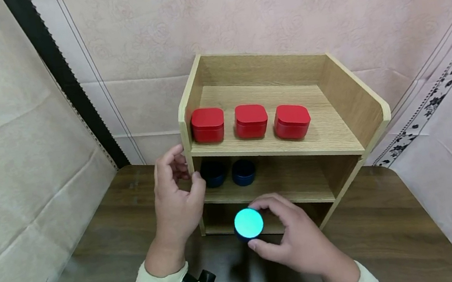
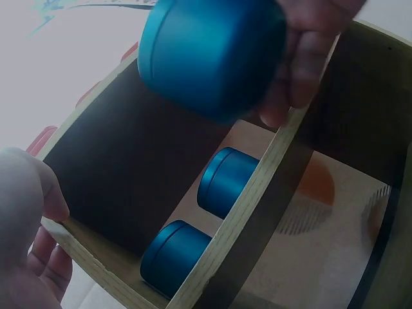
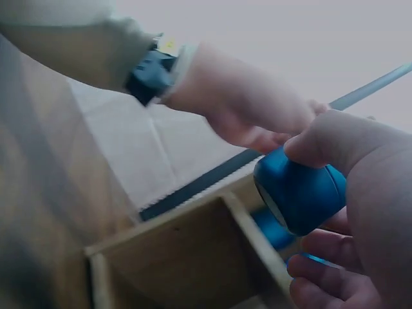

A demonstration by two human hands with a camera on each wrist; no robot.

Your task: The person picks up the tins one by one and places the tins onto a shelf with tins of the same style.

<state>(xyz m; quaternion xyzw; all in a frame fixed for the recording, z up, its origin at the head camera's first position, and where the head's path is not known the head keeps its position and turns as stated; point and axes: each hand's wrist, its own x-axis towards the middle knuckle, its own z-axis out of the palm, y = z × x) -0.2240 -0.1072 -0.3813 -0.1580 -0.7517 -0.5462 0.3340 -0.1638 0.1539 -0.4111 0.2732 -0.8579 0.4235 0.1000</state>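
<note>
In the head view my right hand (image 1: 291, 235) pinches a round blue tin (image 1: 248, 223) between thumb and fingers, its top shining bright cyan. The tin is in front of the lower part of a small wooden shelf (image 1: 263, 69). My left hand (image 1: 178, 210) grips the shelf's left side panel, thumb at its front edge. Two more blue tins stand on the middle level, one at the left end (image 1: 213, 174) and one beside it (image 1: 243, 172). The left wrist view shows the held tin (image 2: 209, 58) close and large, outside the compartment with these two.
On the top level three red rounded-square tins (image 1: 251, 121) stand in a row from the left side. The shelf sits on a dark wooden table (image 1: 399, 232). Pale cloth curtains (image 1: 13, 142) hang behind and at both sides.
</note>
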